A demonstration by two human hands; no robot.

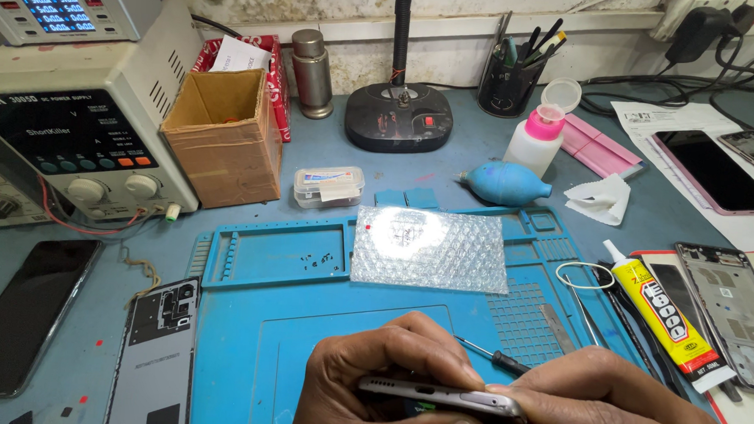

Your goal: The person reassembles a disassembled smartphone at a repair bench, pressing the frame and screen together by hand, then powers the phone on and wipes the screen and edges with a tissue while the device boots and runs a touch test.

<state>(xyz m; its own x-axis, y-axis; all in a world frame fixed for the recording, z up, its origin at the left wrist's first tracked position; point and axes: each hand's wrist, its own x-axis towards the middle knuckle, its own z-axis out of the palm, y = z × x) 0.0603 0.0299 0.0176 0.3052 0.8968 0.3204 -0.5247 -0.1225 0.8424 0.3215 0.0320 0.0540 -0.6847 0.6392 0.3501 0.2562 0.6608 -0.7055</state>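
Both hands, left (387, 365) and right (614, 409), grip a grey phone (441, 396) edge-on above the blue repair mat (235, 350)

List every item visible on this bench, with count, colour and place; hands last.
repair mat: 1, blue, centre
bubble wrap: 1, clear, on mat
power supplies: 2, beige, left
cardboard box: 1, brown, beside supplies
dust blower: 1, blue, behind mat
dispenser bottle: 1, white, pink top, rear
glue tube: 1, yellow, right
tweezers: 1, silver, mat's right edge
dark phone: 1, black, far left
back cover: 1, grey, left of mat
phone: 1, silver, edge-on in both hands
screwdriver: 1, black, behind phone
left hand: 1, on phone
right hand: 1, on phone
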